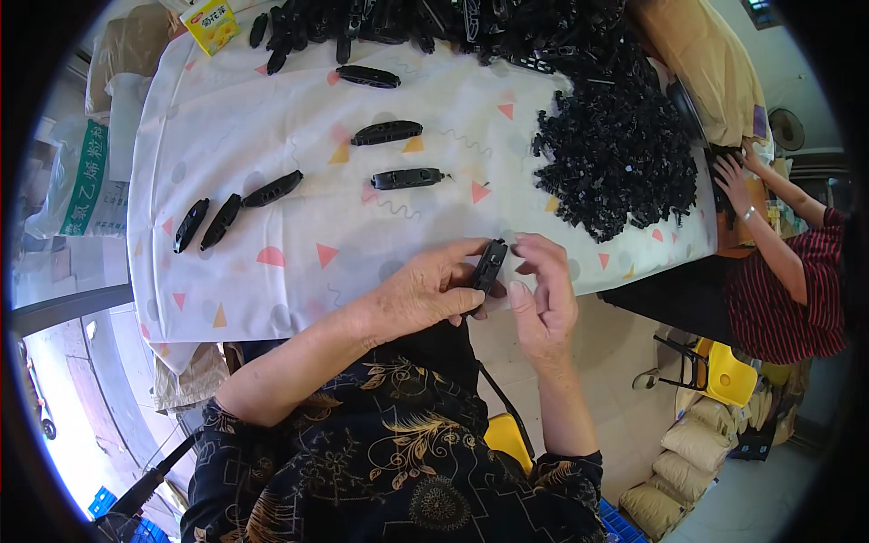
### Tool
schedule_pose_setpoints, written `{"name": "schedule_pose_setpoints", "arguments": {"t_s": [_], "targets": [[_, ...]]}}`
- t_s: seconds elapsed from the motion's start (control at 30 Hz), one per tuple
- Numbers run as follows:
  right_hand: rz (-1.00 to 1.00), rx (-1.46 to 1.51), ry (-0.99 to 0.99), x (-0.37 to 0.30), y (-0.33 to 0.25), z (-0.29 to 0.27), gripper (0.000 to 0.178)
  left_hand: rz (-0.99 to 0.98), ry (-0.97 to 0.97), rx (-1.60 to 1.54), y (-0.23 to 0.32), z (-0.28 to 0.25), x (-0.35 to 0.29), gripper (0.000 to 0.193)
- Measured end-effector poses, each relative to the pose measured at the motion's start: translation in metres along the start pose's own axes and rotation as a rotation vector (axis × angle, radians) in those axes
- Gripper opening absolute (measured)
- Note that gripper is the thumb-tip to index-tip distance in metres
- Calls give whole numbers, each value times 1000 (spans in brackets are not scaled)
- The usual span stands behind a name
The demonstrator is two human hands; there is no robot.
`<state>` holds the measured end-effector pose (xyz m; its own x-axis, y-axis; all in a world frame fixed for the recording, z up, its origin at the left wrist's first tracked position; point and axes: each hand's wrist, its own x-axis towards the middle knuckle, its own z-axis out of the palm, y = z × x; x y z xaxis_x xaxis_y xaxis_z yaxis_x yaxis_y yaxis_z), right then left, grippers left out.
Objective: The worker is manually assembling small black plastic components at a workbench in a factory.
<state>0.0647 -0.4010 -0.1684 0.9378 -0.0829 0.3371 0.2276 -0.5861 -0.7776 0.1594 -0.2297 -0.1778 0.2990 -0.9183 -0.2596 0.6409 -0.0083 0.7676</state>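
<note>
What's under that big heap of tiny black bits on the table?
The heap rests on a patterned white cloth, which shows along its lower edge. Whatever lies under the middle is covered, so I can't tell.

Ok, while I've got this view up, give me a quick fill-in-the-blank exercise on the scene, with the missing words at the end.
1. The left hand holds a narrow part coloured ____.
2. The heap of tiny pieces lies toward the ____ side of the tablecloth, as the person sees it.
3. The small box near the tablecloth's far left corner is mainly ____.
4. The co-worker's dark shirt has ____ stripes.

Missing words: black; right; yellow; red.
</note>
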Motion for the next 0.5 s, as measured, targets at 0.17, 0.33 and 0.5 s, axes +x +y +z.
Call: {"name": "schedule_pose_setpoints", "arguments": {"t_s": [0.17,0.33,0.5], "targets": [[527,863,40,7,-3,26,61,422,177,398,-5,3,9,67],[590,905,42,24,-3,32,53,323,153,364,4,-9,11,68],[503,861,75,36,6,40,49,344,162,506,17,-23,19,66]]}}
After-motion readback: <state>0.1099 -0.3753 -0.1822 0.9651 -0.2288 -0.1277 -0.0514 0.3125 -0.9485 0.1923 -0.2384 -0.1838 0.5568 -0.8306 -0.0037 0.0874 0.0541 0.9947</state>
